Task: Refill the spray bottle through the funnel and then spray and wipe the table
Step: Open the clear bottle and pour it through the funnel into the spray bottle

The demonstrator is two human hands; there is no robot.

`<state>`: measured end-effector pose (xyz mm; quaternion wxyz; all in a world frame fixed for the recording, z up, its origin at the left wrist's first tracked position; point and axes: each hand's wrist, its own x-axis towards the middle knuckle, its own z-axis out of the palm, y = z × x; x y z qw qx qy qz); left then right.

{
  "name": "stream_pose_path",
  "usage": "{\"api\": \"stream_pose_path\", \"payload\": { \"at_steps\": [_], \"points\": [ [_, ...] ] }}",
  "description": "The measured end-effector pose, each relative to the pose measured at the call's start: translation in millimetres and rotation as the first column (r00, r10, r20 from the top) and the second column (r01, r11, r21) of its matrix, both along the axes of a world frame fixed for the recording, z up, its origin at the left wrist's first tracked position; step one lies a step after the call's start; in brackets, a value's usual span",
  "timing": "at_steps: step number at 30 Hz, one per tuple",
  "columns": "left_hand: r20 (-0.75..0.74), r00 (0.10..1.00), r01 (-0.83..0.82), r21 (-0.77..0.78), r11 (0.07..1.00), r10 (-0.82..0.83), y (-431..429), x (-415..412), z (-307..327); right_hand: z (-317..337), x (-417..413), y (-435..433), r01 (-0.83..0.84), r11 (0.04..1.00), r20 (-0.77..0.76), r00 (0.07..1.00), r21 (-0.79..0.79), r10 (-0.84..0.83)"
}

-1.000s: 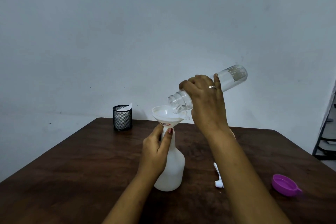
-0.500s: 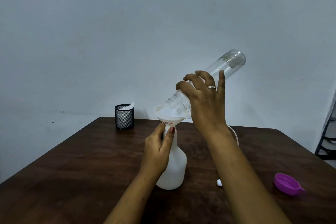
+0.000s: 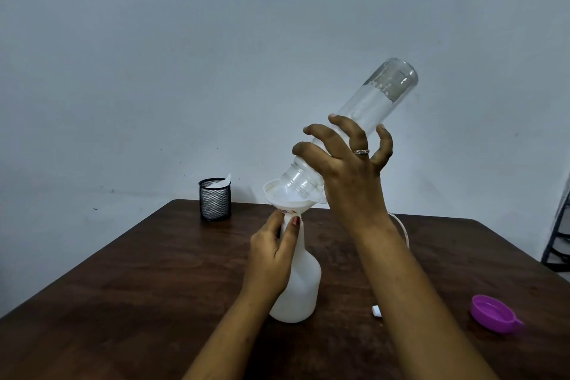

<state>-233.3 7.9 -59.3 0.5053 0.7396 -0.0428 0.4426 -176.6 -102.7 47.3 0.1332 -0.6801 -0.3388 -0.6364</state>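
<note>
A white spray bottle (image 3: 300,290) stands upright on the dark wooden table (image 3: 154,271), with a white funnel (image 3: 277,197) seated in its neck. My left hand (image 3: 273,253) grips the neck just under the funnel. My right hand (image 3: 348,160) holds a clear plastic bottle (image 3: 379,95) tipped steeply, its mouth down inside the funnel and its base raised to the upper right. The white spray head (image 3: 376,311) lies on the table, mostly hidden behind my right forearm.
A black mesh cup (image 3: 215,200) with white paper in it stands at the table's far edge. A purple cap (image 3: 493,313) lies at the right. A white cord (image 3: 402,230) shows behind my right arm. A dark metal rack (image 3: 558,231) is off the table's right side.
My right hand has tilted the clear bottle from nearly level to steeply upended, its mouth sinking into the funnel. My left hand stays on the spray bottle's neck.
</note>
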Motion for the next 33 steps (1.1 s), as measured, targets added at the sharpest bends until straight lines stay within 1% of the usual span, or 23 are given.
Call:
{"api": "stream_pose_path", "payload": {
  "at_steps": [10, 13, 23, 28, 33],
  "points": [
    [-0.005, 1.000, -0.002, 0.011, 1.000, 0.002, -0.7, -0.7, 0.2, 1.8, 3.9, -3.4, -0.019, 1.000, 0.059, 0.998, 0.024, 0.017],
    [0.003, 1.000, -0.004, 0.017, 1.000, 0.004, -0.9, -0.3, -0.3, 1.1, 5.4, -4.5, -0.001, 0.999, 0.079, 0.997, 0.033, -0.001],
    [0.029, 0.999, -0.028, 0.023, 0.999, 0.028, -2.4, -1.9, -1.3, 3.2, 2.5, -7.3, 0.042, 0.998, -0.026, 0.999, 0.047, -0.041],
    [0.008, 1.000, -0.023, 0.009, 1.000, 0.023, -2.1, -0.9, -1.5, 4.3, 1.4, -7.1, 0.045, 0.998, -0.051, 0.998, 0.049, -0.043],
    [0.021, 1.000, -0.021, 0.015, 1.000, 0.021, -2.1, -1.1, -1.0, 3.7, 1.4, -6.9, 0.032, 0.998, -0.071, 0.997, 0.059, -0.028]
  ]
}}
